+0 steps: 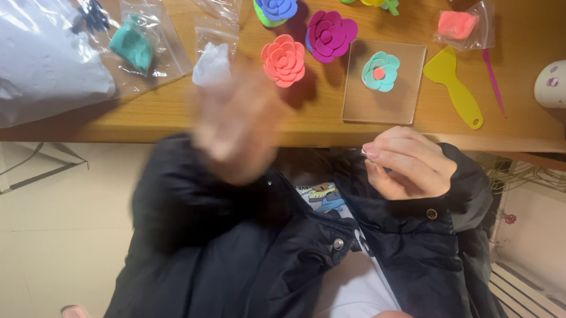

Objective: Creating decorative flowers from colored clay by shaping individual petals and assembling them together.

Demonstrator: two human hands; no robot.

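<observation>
Just below the wooden table's (pixel 167 123) near edge, the right hand (pixel 407 163) is curling closed around a small, thin, light-looking piece, while the blurred left hand (pixel 237 126) is lifting, grip unreadable.

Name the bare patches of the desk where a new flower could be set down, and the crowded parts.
Free: the desk edge below the teal bag, and between the clear tile and yellow scraper. Crowded: the far edge, flowers and bags.
</observation>
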